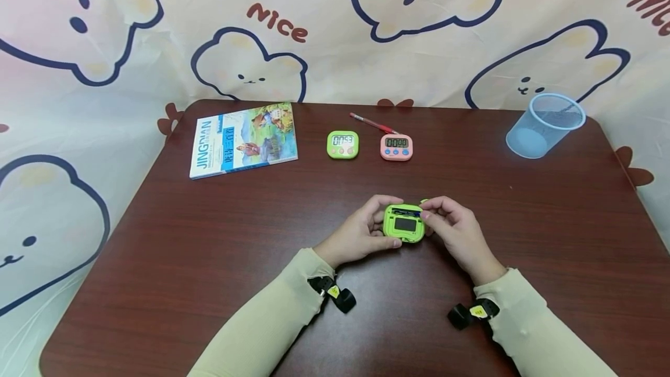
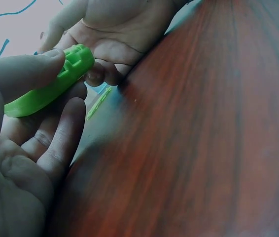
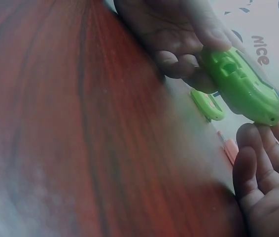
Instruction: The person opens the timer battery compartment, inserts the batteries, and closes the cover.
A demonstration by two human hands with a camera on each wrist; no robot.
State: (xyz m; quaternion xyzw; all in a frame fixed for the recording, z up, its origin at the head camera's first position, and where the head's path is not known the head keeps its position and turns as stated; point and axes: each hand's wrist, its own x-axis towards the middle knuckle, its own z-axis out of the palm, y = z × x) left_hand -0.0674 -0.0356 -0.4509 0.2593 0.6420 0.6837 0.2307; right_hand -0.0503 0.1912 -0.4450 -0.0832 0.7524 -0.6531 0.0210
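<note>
Green plastic timer (image 1: 403,223), seemingly back-up

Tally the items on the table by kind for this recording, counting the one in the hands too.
Timers: 3 (green timer in the hands, green timer, pink timer)
Books: 1 (book)
Pens: 1 (red pen)
Cups: 1 (blue cup)
Total: 6

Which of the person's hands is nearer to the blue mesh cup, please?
Right. The right hand sits on the blue mesh cup's side of the held green timer; the left hand is beyond it.
</note>
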